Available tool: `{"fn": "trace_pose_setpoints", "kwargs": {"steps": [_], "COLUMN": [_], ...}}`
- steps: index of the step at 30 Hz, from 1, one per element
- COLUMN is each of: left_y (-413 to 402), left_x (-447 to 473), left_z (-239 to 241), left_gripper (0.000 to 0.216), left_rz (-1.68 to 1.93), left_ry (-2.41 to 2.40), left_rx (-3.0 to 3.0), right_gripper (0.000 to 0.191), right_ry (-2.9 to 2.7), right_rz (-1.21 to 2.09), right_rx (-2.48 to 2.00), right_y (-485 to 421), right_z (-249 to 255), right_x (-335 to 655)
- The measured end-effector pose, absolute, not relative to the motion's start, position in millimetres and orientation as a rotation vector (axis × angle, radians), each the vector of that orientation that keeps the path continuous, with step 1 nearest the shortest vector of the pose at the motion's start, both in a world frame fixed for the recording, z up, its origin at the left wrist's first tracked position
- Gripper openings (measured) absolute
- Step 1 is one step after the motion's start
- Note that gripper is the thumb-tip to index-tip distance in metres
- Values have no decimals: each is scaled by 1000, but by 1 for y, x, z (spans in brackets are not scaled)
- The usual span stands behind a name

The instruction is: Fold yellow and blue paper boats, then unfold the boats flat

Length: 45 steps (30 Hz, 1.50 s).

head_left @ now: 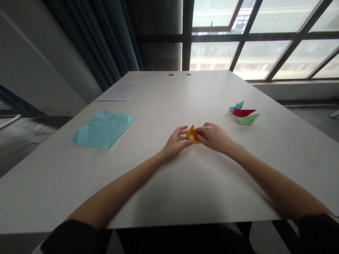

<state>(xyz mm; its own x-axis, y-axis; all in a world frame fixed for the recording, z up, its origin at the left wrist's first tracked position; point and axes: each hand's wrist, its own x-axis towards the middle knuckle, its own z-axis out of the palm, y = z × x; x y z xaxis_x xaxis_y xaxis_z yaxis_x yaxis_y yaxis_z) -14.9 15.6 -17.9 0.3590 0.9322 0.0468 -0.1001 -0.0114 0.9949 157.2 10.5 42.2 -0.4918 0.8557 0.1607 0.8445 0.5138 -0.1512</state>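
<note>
A small yellow-orange paper boat (pixel 192 133) sits between my two hands over the near middle of the table, its pointed peak facing up. My left hand (pixel 177 140) has its thumb and fingers around the boat's left end. From the other side, my right hand (pixel 213 137) pinches the boat, fingertips pressed into its folds. The fingers of my right hand cover the boat's right part.
To the right stand folded paper boats: a blue one (pixel 237 106), a red one (pixel 244 112) and a green one (pixel 249 119). A creased light-blue paper sheet (pixel 104 128) lies left, with a printed paper (pixel 118 91) behind it on the white table (pixel 182 95).
</note>
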Motion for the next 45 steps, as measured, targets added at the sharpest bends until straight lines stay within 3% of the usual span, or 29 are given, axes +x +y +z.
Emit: {"fn": "trace_pose_setpoints", "kwargs": {"steps": [2,15,22,30,34,40,45], "left_y": [15,13,12,12,11,12,13], "left_x": [-14,-17,-18,-15,-13,-12,-9], "left_z": [-18,-12,-8,-7,-7,-7,-10], "left_gripper": [62,45,41,45,50,51,54], "left_rz": [981,914,925,905,907,927,1020], "left_ry": [752,512,473,406,393,440,519], "left_rx": [1167,846,863,844,829,819,823], "right_gripper": [26,25,35,48,46,32,31], "right_ry": [-2472,-2331,-2468,-2352,-2274,-2269,-2273], "right_rz": [179,540,752,923,1030,675,449], "right_rx": [-1417,-1286,-1055,-1081,-1048,-1157,-1170], "right_y": [11,10,8,13,17,9,7], "right_z": [42,48,52,53,50,52,47], "right_x": [157,160,167,173,176,169,164]}}
